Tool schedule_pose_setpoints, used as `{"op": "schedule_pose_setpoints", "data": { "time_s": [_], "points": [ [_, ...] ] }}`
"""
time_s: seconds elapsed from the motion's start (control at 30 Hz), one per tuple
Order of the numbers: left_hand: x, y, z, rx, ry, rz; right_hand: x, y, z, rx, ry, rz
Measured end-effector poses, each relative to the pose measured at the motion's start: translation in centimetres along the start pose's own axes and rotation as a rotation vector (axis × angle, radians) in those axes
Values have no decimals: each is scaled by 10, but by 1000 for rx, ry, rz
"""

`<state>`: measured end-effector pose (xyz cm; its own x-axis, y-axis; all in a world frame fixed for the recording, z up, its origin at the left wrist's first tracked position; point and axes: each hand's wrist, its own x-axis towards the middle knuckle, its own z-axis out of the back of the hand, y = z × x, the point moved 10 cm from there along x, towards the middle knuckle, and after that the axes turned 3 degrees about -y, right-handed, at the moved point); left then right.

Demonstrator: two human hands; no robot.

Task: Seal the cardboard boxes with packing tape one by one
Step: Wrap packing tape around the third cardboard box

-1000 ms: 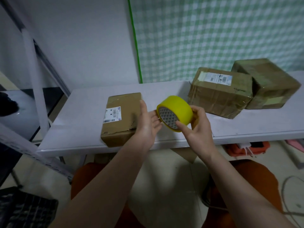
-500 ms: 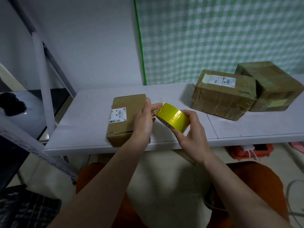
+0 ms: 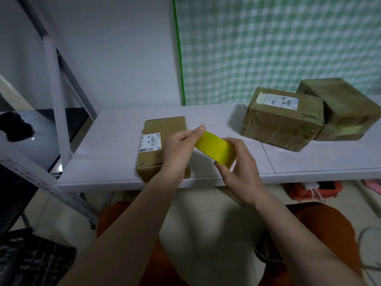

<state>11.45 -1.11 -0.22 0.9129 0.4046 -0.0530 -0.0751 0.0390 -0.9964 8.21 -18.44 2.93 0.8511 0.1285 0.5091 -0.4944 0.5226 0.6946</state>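
both hands hold the yellow tape roll (image 3: 215, 148) above the table's (image 3: 115, 141) near edge: the right hand (image 3: 240, 162) curls round it, and the left hand (image 3: 181, 147) seems to pinch its left end over the small box (image 3: 162, 147). two larger boxes (image 3: 282, 118) sit far right, with bare tabletop between.

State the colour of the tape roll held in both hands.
Yellow; the tape roll shows best in the head view.

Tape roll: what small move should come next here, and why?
Probably peel the tape's free end loose. The right hand grips the yellow tape roll, the left hand pinches at its edge, and no strip yet reaches the small box beneath.
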Motion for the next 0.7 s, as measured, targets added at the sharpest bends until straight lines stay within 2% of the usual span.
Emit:
{"op": "schedule_pose_setpoints", "data": {
  "time_s": [0.2,0.43,0.7],
  "points": [
    [7,5,4,12,5,26,-2,2,0,-21,12,15],
    [11,-4,0,33,132,-31,-2,4,-2,-49,31,45],
    [13,1,3,31,143,6,-2,3,-3,-64,35,64]
  ]
}}
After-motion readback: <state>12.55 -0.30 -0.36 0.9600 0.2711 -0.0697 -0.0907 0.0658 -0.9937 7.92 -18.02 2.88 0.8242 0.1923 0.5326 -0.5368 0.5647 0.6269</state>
